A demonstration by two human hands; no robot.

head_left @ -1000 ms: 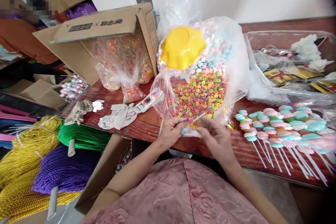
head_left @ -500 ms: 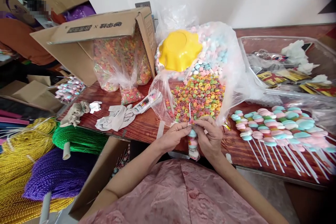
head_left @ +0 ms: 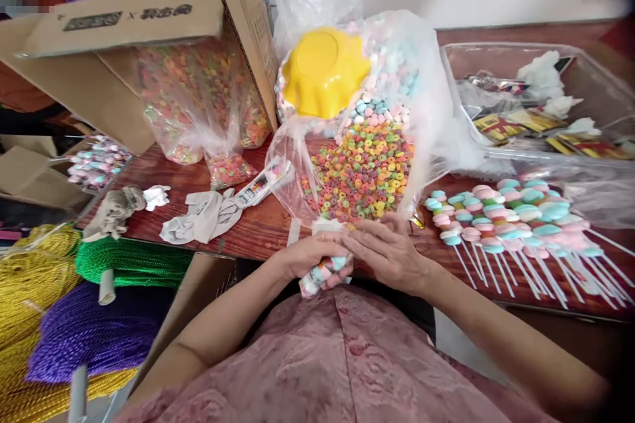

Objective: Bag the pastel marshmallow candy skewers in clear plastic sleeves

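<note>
My left hand (head_left: 303, 256) is closed around a marshmallow skewer (head_left: 312, 281) in clear wrapping, just above my lap at the table's edge. Its pink, white and pale blue pieces show below my fingers, tilted down to the left. My right hand (head_left: 389, 252) lies across from the right, fingers stretched out, their tips at my left hand's fingers. The stick end of the skewer is hidden. Directly behind my hands spreads a clear plastic bag (head_left: 290, 145) of ring-shaped candies (head_left: 360, 172) and small marshmallows (head_left: 397, 79).
An upturned yellow scalloped bowl (head_left: 325, 73) rests on the marshmallows. Rows of marshmallow skewers (head_left: 501, 211) lie at right, before a clear tub (head_left: 449, 73) of packets. At left stand a cardboard box (head_left: 173, 13) of bagged candy, grey gloves (head_left: 206, 215) and bundles of coloured cord (head_left: 99, 337).
The skewer has gone from upright between both hands' fingertips to tilted inside my left hand. My right hand's pinch has loosened into stretched fingers. The view has shifted slightly.
</note>
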